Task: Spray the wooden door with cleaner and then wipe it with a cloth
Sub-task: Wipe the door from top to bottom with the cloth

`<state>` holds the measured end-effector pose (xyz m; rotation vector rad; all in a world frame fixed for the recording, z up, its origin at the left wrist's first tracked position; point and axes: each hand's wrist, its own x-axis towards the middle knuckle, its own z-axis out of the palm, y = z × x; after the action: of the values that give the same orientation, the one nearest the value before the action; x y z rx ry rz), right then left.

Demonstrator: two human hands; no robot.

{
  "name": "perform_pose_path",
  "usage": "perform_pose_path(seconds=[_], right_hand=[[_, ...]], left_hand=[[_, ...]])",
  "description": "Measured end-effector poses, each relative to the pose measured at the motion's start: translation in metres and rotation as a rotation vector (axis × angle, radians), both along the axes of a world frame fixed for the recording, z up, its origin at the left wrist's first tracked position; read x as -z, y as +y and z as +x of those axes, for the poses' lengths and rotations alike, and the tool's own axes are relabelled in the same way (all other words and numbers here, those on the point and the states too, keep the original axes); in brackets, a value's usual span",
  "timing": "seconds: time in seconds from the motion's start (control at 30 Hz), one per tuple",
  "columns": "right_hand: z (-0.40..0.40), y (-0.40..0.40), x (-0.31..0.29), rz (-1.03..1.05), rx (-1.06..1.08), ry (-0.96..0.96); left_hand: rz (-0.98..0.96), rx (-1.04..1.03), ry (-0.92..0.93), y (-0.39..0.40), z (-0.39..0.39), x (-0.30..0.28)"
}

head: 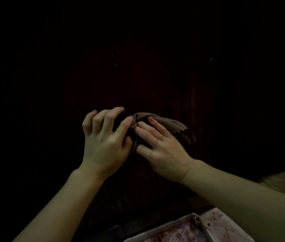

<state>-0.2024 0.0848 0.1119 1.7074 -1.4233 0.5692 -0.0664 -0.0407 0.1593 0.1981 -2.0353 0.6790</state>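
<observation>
pale tray [187,222], hands on cloth [169,126]

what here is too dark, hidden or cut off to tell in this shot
- Door, head view: almost black, so wood grain, wet spray marks and edges cannot be made out.
- Cloth: its lower left part is hidden behind the right hand and left hand.
- Spray bottle: none in view.
- Pale tray: cut off by the bottom edge; its stained contents are unclear.
- Right forearm: runs off the right edge.
</observation>
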Motion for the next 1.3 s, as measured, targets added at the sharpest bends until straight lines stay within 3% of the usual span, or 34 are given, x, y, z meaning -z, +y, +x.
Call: perform_pose_path(seconds=[0.23, 0.37, 0.43, 0.53, 0.57, 0.67, 0.73, 0.8, 0.93, 1.2, 1.3], right_hand=[[0.007, 0.027, 0.009, -0.039, 0.005, -0.153], [0.001, 0.047, 0.007, 0.059, 0.089, -0.330], [-0.004, 0.053, 0.005, 0.136, 0.075, -0.522], [-0.006, 0.053, -0.006, 0.073, -0.052, -1.099], [-0.005, 0.051, -0.009, 0.077, -0.057, -1.201], [0.002, 0.042, -0.008, 0.229, -0.027, -1.339], [0.004, 0.039, -0.007, 0.213, -0.015, -1.454], [0.000, 0.043, -0.011, 0.229, -0.027, -1.571], [-0.009, 0.055, -0.018, 0.380, -0.081, -1.777], [-0.020, 0.064, -0.020, 0.595, -0.060, -1.673], [-0.026, 0.067, -0.018, 0.697, -0.132, -1.783]], left_hand=[[0.095, 0.055, -0.189, 0.009, 0.000, 0.001], [0.342, 0.114, -0.112, 0.024, -0.001, -0.005], [0.553, 0.152, -0.066, 0.037, -0.003, -0.011], [0.927, 0.253, -0.039, 0.049, -0.011, -0.013], [1.032, 0.278, -0.019, 0.052, -0.014, -0.012], [1.260, 0.320, -0.023, 0.051, -0.022, -0.009], [1.387, 0.364, -0.094, 0.048, -0.025, -0.004], [1.405, 0.365, -0.153, 0.049, -0.025, -0.003], [1.252, 0.339, -0.236, 0.052, -0.022, -0.001], [1.185, 0.339, -0.159, 0.052, -0.020, 0.001], [1.181, 0.320, -0.171, 0.053, -0.019, 0.001]])
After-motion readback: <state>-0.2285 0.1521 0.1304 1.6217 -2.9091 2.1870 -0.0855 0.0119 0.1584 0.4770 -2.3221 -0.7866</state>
